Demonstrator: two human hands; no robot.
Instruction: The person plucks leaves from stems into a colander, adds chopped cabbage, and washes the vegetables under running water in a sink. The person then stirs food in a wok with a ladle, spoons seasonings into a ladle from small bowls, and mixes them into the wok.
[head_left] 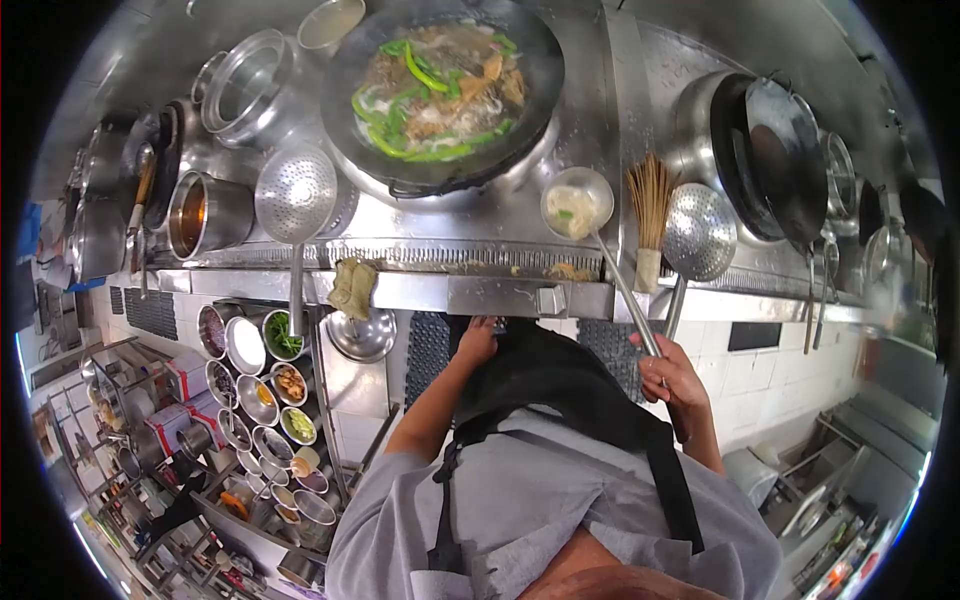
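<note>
My right hand [672, 375] is wrapped round the long handle of a ladle [625, 280]. The ladle's bowl rests over the steel stove top and holds pale liquid with a bit of green in it. To its left sits a large dark wok [543, 65] of bubbling broth, with green vegetable pieces [425, 72] and brown chunks [490, 85]. My left hand [480, 338] hangs beside the black apron, near the counter's front edge. Its fingers are partly hidden, and I see nothing held in it.
A perforated skimmer [296, 193] and a folded cloth [352, 288] lie left along the steel counter edge [420, 292]. A bamboo brush [650, 205] and second skimmer [700, 232] stand right. Beyond is another dark wok [780, 170]. Several ingredient bowls [246, 345] stand lower left.
</note>
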